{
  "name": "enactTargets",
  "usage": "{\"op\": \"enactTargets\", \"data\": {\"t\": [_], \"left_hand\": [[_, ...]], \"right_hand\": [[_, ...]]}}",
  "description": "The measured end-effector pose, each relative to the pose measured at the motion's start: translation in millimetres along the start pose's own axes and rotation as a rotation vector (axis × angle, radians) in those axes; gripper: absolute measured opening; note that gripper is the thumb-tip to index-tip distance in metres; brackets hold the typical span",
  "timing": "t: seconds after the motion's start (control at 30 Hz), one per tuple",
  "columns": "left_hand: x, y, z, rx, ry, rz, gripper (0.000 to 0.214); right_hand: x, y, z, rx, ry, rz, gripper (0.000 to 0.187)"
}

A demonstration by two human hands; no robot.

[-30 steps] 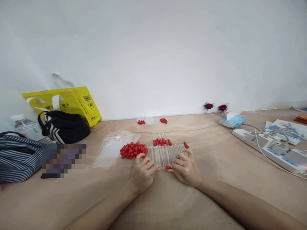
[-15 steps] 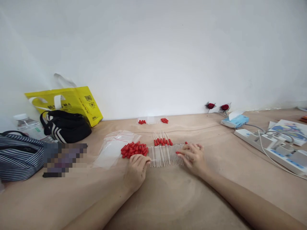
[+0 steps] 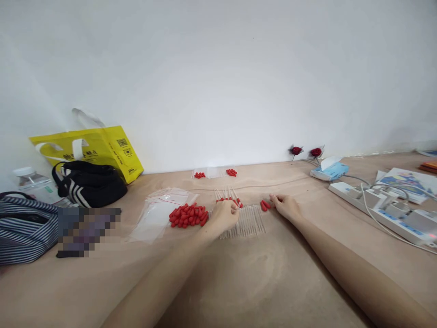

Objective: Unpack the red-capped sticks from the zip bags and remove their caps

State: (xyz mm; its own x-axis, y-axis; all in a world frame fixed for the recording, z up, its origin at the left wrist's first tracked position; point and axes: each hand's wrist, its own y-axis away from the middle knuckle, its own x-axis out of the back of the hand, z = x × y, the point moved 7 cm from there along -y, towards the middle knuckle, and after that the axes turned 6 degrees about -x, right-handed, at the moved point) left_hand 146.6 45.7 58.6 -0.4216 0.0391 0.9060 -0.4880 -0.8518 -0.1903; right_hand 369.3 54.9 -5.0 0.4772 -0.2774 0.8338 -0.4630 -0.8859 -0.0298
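A row of clear thin tubes [image 3: 248,222] lies side by side on the tan surface. My left hand [image 3: 223,215] rests over the row's left end, fingers curled at the small group of red-capped tubes [image 3: 228,197] behind it. My right hand [image 3: 286,206] lies past the row's right end, fingertips pinched beside two loose red caps [image 3: 264,205]. A heap of red caps [image 3: 187,215] sits just left of my left hand. What either hand holds, if anything, is hidden.
Clear plastic bags [image 3: 160,212] lie left of the heap. Far left are a striped bag [image 3: 23,228], a black bag [image 3: 90,183], a yellow bag [image 3: 99,148] and a bottle [image 3: 32,182]. A power strip with cables [image 3: 385,207], tissue pack [image 3: 329,169] and booklets [image 3: 408,180] lie right.
Both hands moved away from the near edge of the tube row: the left went forward to the capped tubes, the right went to the two loose red caps at the right.
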Motion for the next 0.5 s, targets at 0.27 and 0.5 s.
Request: {"op": "enactTargets", "data": {"t": [0.27,0.5], "left_hand": [[-31.6,-11.4,16.1,0.025,-0.142,-0.031,0.026],[-23.1,-4.8,18.2,-0.027,-0.175,0.043,0.017]], "right_hand": [[2.4,6.8,-2.2,0.031,0.048,0.028,0.039],[4.2,11.0,-7.8,0.089,0.051,0.068,0.035]]}}
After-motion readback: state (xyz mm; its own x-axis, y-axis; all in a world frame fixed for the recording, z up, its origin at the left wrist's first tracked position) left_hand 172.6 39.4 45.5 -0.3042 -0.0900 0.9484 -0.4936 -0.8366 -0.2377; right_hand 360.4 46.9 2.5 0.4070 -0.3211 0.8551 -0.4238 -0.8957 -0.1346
